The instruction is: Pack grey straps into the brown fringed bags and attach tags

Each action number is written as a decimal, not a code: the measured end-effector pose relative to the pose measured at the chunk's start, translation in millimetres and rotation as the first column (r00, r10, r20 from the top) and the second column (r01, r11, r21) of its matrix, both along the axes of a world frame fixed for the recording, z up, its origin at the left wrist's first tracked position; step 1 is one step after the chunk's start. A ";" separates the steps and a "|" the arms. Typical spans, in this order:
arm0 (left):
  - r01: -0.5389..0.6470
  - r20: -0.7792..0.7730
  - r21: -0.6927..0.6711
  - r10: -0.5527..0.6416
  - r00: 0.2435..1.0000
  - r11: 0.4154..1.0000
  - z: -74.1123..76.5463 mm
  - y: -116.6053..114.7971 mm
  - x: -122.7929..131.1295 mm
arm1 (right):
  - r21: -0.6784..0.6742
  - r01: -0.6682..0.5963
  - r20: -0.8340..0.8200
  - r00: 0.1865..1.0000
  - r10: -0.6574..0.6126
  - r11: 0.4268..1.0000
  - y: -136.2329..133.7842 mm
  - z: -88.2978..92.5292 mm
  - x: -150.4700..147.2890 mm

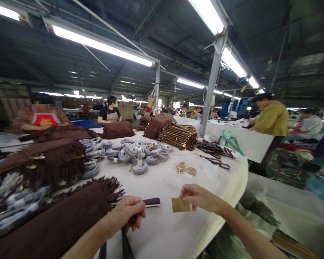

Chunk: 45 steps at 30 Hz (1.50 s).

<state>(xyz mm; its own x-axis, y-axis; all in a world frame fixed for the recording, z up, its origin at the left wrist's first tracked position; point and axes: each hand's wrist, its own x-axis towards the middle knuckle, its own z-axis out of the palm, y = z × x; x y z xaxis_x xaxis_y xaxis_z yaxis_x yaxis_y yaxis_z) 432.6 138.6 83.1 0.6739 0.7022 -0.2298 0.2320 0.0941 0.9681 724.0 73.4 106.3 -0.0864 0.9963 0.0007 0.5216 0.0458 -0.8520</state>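
My left hand [131,212] is closed around a dark strap [153,201]. The strap's short end sticks out to the right of my fingers, and darker lengths hang below the hand. In my right hand [198,197] a tan card tag [180,205] is pinched by its right side, just above the white table [162,230]. A gap separates the tag from the strap end. Left of my left hand lies a brown fringed bag [62,216], partly behind my forearm. More tan tags [185,169] with strings lie on clear plastic beyond my right hand.
Coiled grey wrapped straps [136,153] cover the table's middle. Stacked fringed bags [178,135] stand behind them, and others [51,154] lie at left. Black-handled scissors [216,162] rest near the curved right edge. Several people work around, one in a yellow top [271,117].
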 end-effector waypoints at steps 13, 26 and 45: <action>-0.125 0.033 0.060 0.123 0.992 0.990 11.6 0.2 -12.7 | -0.043 -0.186 -0.501 0.854 0.140 0.982 9.8 -45.6 -133.6; -0.210 0.021 0.336 0.215 0.976 0.918 7.4 -5.3 -9.8 | 0.012 -0.148 -0.416 0.899 0.140 0.989 5.1 -49.8 -132.3; -0.060 -0.139 0.751 0.246 0.959 0.658 79.0 24.1 -20.0 | 0.004 -0.149 -0.702 0.703 0.109 0.989 51.0 5.2 -157.8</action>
